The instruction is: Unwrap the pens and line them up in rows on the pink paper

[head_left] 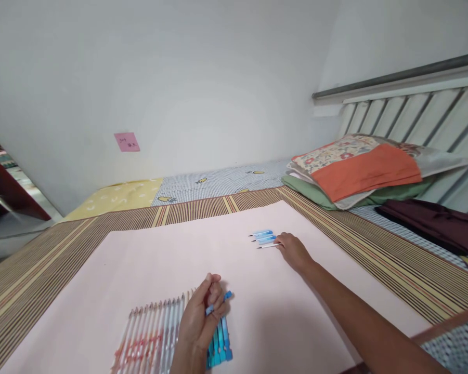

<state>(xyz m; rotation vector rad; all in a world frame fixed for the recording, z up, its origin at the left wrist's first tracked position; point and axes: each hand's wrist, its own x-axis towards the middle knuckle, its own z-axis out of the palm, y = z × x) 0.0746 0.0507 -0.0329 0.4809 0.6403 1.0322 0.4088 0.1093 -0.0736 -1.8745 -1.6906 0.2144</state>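
Pinching a slim blue plastic pen (222, 300) in the curled grip of the left hand (200, 322), just over the near row of thin clear, white and blue plastic pens (152, 332) lying side by side on the pale pink sheet (140, 259). Farther out, resting the right hand (294, 252) fingertips-first against a small cluster of short blue pen pieces (263, 237), grip there unreadable as pinching or merely touching. Probably light, stiff, smooth and quick to roll, so best taken mid-barrel between thumb and fingertip.
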